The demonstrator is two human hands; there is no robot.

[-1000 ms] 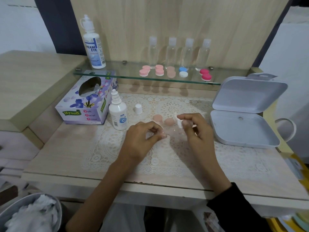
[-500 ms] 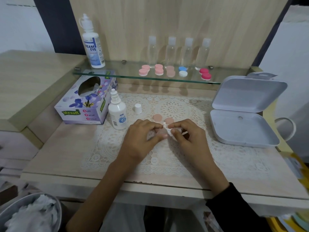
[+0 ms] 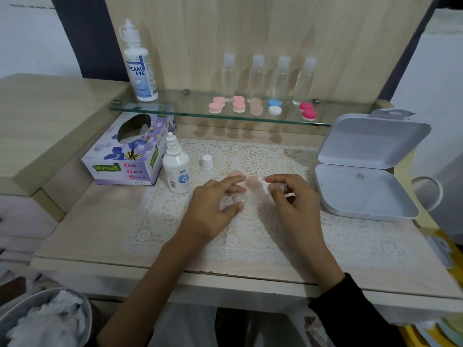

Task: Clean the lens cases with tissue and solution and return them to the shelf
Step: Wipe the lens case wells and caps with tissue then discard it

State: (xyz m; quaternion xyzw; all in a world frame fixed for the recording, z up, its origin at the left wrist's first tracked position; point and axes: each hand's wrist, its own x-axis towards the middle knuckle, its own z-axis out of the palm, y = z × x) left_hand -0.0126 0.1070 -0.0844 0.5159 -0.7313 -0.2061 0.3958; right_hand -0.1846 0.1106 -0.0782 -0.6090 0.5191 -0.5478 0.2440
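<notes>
Counter [image 3: 95, 216] middle: left hand [image 3: 210, 211] loosely pinches clear plastic lens case [image 3: 239, 198]; right hand [image 3: 290, 199] pinches white tissue wad [image 3: 265, 186]. Case likely light, stiff, slippery wet; hold by rim.

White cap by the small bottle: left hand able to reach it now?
Probably yes. The white cap stands alone on the lace mat, just beyond the left hand; nothing lies between. The small bottle stands apart to its side. Whether that hand holds something is unclear.

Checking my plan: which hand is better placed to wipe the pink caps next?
Likely right: the right hand pinches the tissue, beside the nearer pink cap; the left hand holds no tissue.
</notes>
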